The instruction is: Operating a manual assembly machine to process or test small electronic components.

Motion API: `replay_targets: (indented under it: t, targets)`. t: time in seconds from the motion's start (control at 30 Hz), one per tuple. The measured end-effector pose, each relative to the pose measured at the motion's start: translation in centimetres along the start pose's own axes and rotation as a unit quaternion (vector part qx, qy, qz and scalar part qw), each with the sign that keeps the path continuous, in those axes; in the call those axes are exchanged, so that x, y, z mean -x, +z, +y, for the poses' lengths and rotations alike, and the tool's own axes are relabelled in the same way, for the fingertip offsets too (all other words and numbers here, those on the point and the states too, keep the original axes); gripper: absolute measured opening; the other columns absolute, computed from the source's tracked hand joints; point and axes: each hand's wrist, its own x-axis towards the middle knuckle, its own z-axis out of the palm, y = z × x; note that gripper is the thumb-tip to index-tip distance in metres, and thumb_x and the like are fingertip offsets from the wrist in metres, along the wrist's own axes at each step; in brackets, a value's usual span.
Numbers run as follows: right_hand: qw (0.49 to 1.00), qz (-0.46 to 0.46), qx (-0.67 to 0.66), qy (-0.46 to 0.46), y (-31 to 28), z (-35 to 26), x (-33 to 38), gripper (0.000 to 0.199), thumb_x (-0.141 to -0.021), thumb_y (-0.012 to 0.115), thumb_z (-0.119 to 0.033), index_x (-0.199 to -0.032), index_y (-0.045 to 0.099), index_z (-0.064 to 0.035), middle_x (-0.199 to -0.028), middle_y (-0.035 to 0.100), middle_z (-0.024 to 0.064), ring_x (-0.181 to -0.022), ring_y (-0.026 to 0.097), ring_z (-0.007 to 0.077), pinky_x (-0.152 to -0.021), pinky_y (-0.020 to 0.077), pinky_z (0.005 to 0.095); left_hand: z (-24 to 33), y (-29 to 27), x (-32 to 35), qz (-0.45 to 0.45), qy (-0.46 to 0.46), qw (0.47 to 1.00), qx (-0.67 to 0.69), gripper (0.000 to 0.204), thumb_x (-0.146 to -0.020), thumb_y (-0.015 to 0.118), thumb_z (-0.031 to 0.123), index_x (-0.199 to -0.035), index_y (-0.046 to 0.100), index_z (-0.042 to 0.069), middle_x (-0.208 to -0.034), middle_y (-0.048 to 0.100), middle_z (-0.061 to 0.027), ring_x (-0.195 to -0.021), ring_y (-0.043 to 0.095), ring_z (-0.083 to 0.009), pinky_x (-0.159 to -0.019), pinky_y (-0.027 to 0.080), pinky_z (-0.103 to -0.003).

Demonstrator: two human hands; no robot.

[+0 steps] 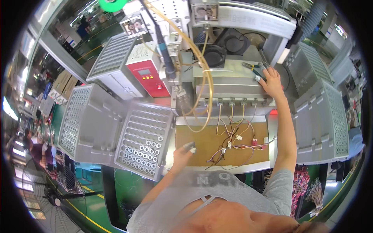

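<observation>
My left hand (182, 157) is over the left end of the brown work mat (194, 134), its covered fingertips pinched on a small whitish part (193, 150) too small to name. Beside it lies a grey tray (144, 121) of round pockets, with ring-shaped metal parts (139, 159) in the nearer rows. My right hand (273, 82) reaches to the ledge on top of the metal fixture (233, 91). Its thumb and index finger, in grey finger covers, are spread on either side of a pair of pliers (249, 66); whether they touch it I cannot tell.
Wires hang from the fixture's front clamps (232, 104) onto the mat, among loose wires with a red connector (254, 142). A red-and-white control box (149, 73) and a cabled soldering head (169, 70) stand behind. Stacked grey trays (320, 120) flank the right side.
</observation>
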Motion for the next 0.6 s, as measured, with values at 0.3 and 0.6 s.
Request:
replay_targets:
  t: [0.3,0.6]
  targets:
    - [0.993,-0.052,-0.063,0.080,-2.3,-2.5,-2.0,0.046,-0.065,0.064,-0.014,-0.106,0.051,0.0018,-0.086,0.054,0.0186,-0.078,0.052,0.0346,-0.071,0.0436,0.0366,-3.0,-0.8,-1.5,0.033,0.010,0.998,-0.048,0.028,-0.079,0.060,0.001,-0.107,0.057,-0.002,-0.092,0.062,-0.0030,-0.073,0.056,-0.0071,-0.062,0.047,-0.019]
    - [0.962,-0.177,-0.203,0.055,-8.4,-14.5,0.7,0.037,-0.061,0.061,-0.007,-0.097,0.054,-0.0007,-0.075,0.050,0.0094,-0.062,0.051,0.0196,-0.058,0.0429,0.0318,-4.3,-1.6,-2.2,-0.010,0.012,0.996,0.091,0.030,-0.080,0.059,-0.001,-0.109,0.054,-0.005,-0.097,0.060,-0.0047,-0.081,0.056,-0.0092,-0.064,0.049,-0.022]
